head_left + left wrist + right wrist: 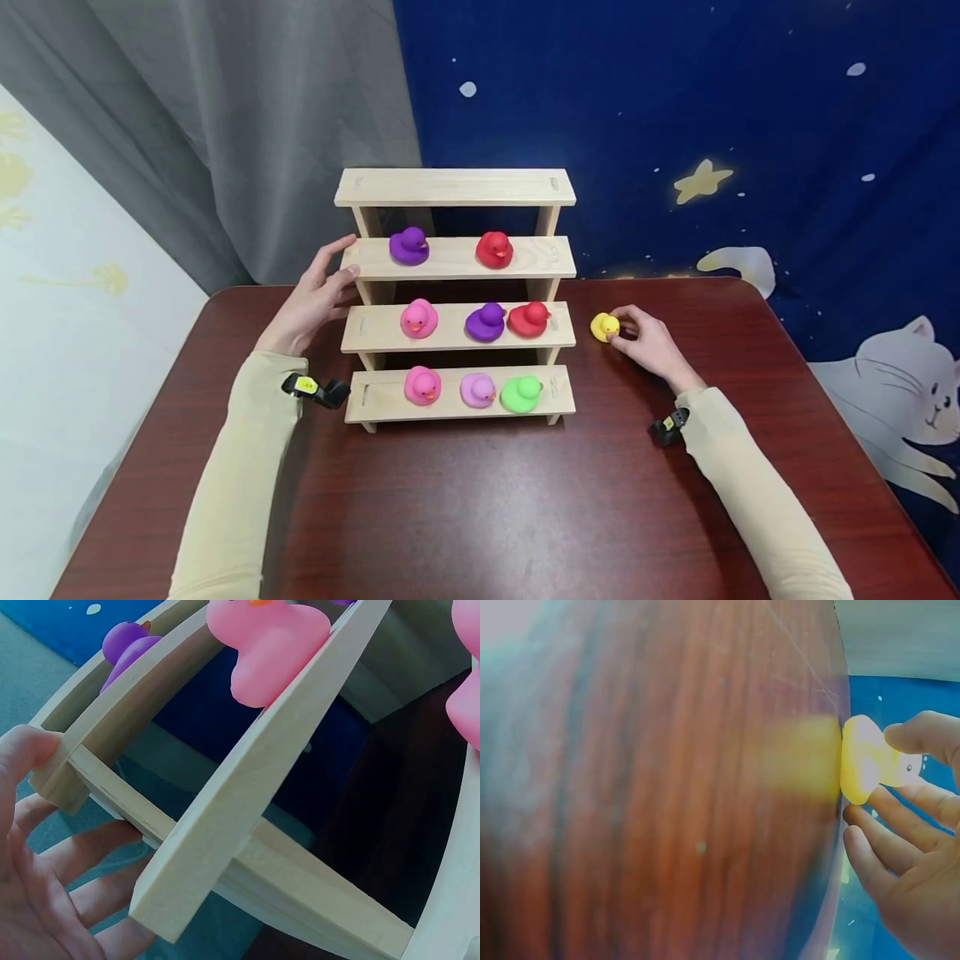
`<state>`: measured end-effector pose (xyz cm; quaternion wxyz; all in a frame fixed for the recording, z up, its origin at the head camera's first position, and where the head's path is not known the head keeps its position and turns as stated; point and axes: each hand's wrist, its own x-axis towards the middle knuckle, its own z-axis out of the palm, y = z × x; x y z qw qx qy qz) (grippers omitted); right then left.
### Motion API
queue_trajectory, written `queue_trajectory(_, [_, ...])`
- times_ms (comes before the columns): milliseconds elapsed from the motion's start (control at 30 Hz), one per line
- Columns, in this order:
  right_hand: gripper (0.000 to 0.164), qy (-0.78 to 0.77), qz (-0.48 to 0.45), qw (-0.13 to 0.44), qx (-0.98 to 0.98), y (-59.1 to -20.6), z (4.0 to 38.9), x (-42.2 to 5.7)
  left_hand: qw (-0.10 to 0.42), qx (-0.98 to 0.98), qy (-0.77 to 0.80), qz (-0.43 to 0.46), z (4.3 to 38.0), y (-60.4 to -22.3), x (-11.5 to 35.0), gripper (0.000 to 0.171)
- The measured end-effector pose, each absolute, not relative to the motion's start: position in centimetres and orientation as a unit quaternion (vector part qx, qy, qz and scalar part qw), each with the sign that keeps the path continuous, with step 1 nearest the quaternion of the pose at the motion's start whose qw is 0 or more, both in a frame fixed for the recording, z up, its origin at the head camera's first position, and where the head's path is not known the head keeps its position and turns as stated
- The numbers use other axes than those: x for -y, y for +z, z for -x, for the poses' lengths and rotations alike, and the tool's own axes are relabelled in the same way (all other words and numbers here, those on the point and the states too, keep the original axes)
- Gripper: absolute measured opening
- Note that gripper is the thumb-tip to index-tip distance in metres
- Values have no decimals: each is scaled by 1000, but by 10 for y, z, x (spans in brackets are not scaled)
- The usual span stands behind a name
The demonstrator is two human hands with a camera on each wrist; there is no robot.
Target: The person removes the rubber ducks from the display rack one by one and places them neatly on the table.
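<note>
A stepped wooden display shelf (450, 333) with several tiers stands on the table, toy ducks on its boards. My left hand (309, 304) holds the shelf's left side, thumb (34, 746) on the end of the second board from the top and the other fingers spread behind it. To the right of the shelf, my right hand (651, 346) pinches a small yellow rubber duck (602, 327) between thumb and fingers. In the right wrist view the yellow duck (862, 761) has its base right at the tabletop, the thumb against its head.
The second tier carries a purple duck (409, 247) and a red duck (495, 250). Below sit pink (418, 319), purple (486, 322) and red (529, 319) ducks. The lowest board holds pink (422, 386), lilac (477, 390) and green (521, 394) ones. Curtains hang behind the table (480, 517).
</note>
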<state>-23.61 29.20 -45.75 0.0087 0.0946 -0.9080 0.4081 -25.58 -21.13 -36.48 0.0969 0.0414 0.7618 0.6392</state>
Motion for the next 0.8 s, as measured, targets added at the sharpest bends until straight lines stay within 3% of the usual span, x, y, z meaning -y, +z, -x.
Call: queue_trajectory(800, [45,423,-63,-1,904,-433,232,-292,101,-759,642,-44,254,-364,212,58])
